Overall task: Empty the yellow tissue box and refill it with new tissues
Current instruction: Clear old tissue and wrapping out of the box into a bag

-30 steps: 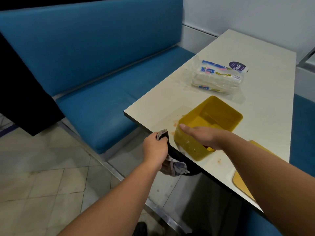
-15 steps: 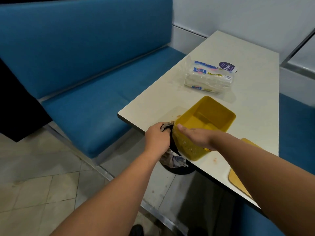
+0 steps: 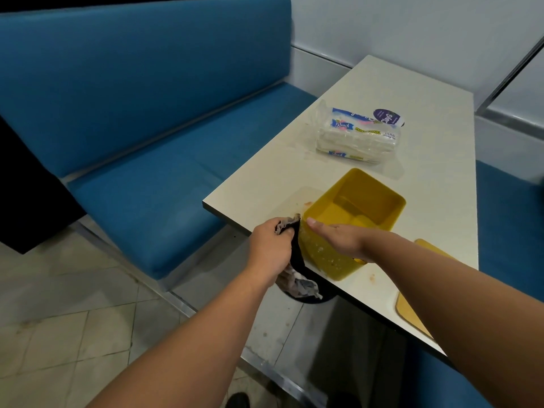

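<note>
A wrapped tissue pack [image 3: 357, 136] lay upper right on the table [image 3: 435, 160], a yellow lid [image 3: 412, 310] lower right. The left hand [image 3: 272, 245] gripped a dark rag [image 3: 294, 251]; the right hand [image 3: 338, 238] rested flat-fingered on the empty yellow tissue box [image 3: 356, 219] at center

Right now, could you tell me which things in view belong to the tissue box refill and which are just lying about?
Belong to the job:
yellow tissue box, open and empty
yellow lid, on the table
pack of paper towels
cloth, gripped by the left hand
right hand, steadying the box

Lying about:
blue bench
table
</note>
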A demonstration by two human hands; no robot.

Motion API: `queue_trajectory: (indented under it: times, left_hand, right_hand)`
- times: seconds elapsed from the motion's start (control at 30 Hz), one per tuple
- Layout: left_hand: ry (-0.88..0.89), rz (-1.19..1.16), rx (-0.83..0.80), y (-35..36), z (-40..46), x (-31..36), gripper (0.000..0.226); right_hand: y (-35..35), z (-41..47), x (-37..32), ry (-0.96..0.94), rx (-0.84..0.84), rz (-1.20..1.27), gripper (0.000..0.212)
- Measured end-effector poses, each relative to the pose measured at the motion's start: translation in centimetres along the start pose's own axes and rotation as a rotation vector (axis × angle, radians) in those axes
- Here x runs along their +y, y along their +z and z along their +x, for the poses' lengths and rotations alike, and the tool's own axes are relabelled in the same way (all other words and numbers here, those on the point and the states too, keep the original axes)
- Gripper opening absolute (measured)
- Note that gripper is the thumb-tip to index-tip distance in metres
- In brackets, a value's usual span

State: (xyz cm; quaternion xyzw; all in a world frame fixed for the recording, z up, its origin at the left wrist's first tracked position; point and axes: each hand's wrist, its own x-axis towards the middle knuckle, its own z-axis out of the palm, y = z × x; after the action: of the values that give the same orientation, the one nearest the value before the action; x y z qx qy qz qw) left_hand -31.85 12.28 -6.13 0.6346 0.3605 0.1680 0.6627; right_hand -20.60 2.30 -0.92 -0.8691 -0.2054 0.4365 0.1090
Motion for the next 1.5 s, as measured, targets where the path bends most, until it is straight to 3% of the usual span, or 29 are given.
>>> queue_trajectory:
  times: [0.17, 0.4, 0.57, 0.73, 0.87, 1.33, 1.5]
  left_hand:
    - [0.001, -0.099, 0.008, 0.2, -0.4, 0.1, 0.021]
    - [0.032, -0.07, -0.003, 0.1, -0.2, 0.1, 0.025]
    - [0.004, 0.075, -0.007, -0.5, 0.0, -0.9, 0.025]
    - [0.027, -0.059, 0.086, 0.3, -1.5, -0.9, 0.019]
    - [0.006, -0.019, 0.114, 1.7, -1.6, -1.5, 0.02]
    - [-0.018, -0.09, 0.125, 1.5, -1.4, -0.8, 0.018]
    - [-0.056, -0.012, 0.11, 1.3, -0.9, -1.2, 0.019]
  right_hand:
    - [-0.1, -0.1, -0.2, -0.003, 0.018, -0.021, 0.091]
    - [0.1, -0.1, -0.1, -0.002, 0.013, -0.014, 0.09]
    - [0.0, 0.0, -0.1, 0.003, 0.012, -0.001, 0.094]
    - [0.1, 0.0, 0.0, -0.007, 0.01, -0.001, 0.091]
    - [0.0, 0.0, 0.1, -0.005, 0.017, 0.001, 0.093]
    - [0.0, 0.4, 0.2, -0.024, 0.014, -0.005, 0.093]
    - [0.0, 0.1, 0.2, -0.026, 0.007, -0.015, 0.093]
